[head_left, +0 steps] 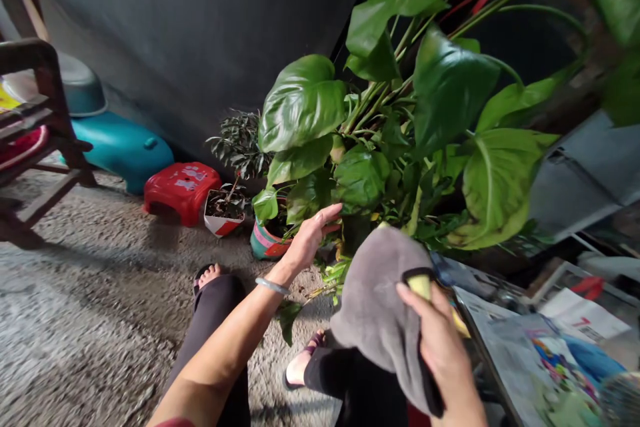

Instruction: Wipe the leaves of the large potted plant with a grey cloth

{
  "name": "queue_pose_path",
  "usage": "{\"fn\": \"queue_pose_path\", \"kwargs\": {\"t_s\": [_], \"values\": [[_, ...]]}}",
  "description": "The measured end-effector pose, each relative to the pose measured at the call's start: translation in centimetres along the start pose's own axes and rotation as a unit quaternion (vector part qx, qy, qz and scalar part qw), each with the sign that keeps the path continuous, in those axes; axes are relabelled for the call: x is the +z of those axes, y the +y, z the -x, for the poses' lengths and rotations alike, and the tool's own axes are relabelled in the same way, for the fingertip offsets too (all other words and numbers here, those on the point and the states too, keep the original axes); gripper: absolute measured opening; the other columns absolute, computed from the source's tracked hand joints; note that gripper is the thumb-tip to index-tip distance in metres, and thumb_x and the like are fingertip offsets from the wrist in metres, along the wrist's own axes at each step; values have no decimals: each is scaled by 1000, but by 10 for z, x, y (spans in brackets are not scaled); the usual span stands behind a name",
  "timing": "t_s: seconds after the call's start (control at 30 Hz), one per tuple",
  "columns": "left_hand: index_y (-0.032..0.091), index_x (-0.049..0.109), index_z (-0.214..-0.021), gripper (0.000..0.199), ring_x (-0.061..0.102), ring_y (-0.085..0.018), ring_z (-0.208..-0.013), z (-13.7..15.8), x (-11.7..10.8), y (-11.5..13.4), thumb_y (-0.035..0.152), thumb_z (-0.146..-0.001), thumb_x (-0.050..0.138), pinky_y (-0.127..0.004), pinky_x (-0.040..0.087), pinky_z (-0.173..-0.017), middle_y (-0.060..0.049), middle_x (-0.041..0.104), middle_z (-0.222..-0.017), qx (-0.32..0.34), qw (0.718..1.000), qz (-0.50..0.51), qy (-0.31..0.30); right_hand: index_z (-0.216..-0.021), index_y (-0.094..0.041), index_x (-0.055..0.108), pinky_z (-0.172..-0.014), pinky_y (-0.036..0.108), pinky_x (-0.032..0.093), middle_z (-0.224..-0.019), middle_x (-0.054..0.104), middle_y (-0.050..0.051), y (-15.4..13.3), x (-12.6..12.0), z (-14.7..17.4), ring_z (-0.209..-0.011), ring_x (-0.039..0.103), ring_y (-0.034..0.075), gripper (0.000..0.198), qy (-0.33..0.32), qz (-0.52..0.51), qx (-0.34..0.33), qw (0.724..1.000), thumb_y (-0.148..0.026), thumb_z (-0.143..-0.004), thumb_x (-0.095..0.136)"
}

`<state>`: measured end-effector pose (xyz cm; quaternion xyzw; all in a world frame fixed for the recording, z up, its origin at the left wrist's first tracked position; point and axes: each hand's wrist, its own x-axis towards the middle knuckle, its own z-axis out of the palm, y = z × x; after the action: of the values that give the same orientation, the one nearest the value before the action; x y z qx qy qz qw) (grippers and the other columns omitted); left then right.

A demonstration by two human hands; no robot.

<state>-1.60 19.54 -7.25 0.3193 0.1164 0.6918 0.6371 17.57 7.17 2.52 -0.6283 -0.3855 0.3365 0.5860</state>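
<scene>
We take the low leaf at the middle of the plant as the landmark. Our left hand is the nearer hand: it lies below and to the left of this leaf, reaching toward its lower edge. The visible left fingers are extended and slightly apart, with nothing seen gripped between them; we cannot tell whether the tips touch foliage. Our right hand lies farther off, below and to the right of the leaf, its fingers clamped on the dark-edged grey cloth. The cloth hangs below the leaf, its bulk to the left of the right fingers; its long axis slopes from a top near the leaf down and rightward. From the left fingers, the cloth lies to the right and lower. The pot stands below and to the left of the leaf.
</scene>
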Motion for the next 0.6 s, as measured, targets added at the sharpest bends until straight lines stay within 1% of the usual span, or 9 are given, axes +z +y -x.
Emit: {"fn": "queue_pose_path", "kwargs": {"t_s": [0.03,0.1,0.17,0.2,0.27,0.33,0.4,0.5,0.6], "values": [[24,86,-118,60,62,-40,-140,1,0,0,72,-81,80,-53,52,-114,-11,74,-146,1,1000,3,-3,-85,-30,82,-76,40,63,-83,81,-1,-14,3,-1,-80,75,26,37,15,-28,-31,999,-37,-53,100],[24,86,-119,61,64,-40,-137,4,2,-2,72,-82,80,-54,52,-113,-11,75,-144,-2,1000,7,-15,-82,-26,78,-86,39,62,-85,80,-3,-44,22,-11,-87,75,24,37,62,-85,-102,989,-36,-51,97],[23,86,-119,65,65,-40,-137,5,6,-3,75,-82,79,-55,50,-115,-13,77,-140,-7,1000,7,-29,-77,-25,74,-93,40,61,-83,79,-4,-61,48,-27,-89,75,23,36,60,-122,-155,979,-35,-50,94],[22,86,-118,66,65,-41,-137,5,7,-2,76,-81,79,-55,48,-117,-13,78,-138,-7,999,3,-33,-77,-25,72,-94,41,62,-81,78,-4,-61,59,-34,-89,75,23,35,36,-128,-142,981,-35,-50,93],[22,87,-117,65,63,-40,-140,3,5,2,75,-80,80,-54,47,-120,-13,78,-138,4,1000,-10,-22,-82,-25,74,-92,44,63,-79,79,-3,-45,73,-44,-90,77,27,35,-24,-128,-62,990,-38,-54,90],[23,88,-113,60,62,-40,-141,-2,-3,12,72,-79,82,-53,49,-118,-12,79,-137,33,999,-16,15,-86,-26,77,-88,47,66,-79,81,0,-13,73,-44,-93,79,31,34,-67,-114,35,991,-42,-58,88],[22,88,-106,55,65,-39,-138,-7,-16,25,70,-80,81,-53,54,-112,-12,81,-132,71,995,-16,61,-79,-27,78,-84,49,68,-75,81,3,20,62,-40,-94,80,34,29,-80,-92,97,988,-45,-59,88],[22,88,-99,46,73,-34,-123,-14,-33,38,63,-80,83,-47,59,-101,-12,84,-121,125,982,-38,135,-70,-29,77,-80,49,69,-71,80,2,51,41,-32,-93,81,35,24,-85,-73,123,986,-47,-60,90],[21,88,-93,36,76,-25,-95,-17,-37,35,46,-68,95,-38,61,-88,-7,85,-99,152,958,-97,222,-74,-30,78,-82,49,69,-72,81,-1,56,27,-29,-92,82,33,22,-54,-72,126,988,-46,-63,89]]}}
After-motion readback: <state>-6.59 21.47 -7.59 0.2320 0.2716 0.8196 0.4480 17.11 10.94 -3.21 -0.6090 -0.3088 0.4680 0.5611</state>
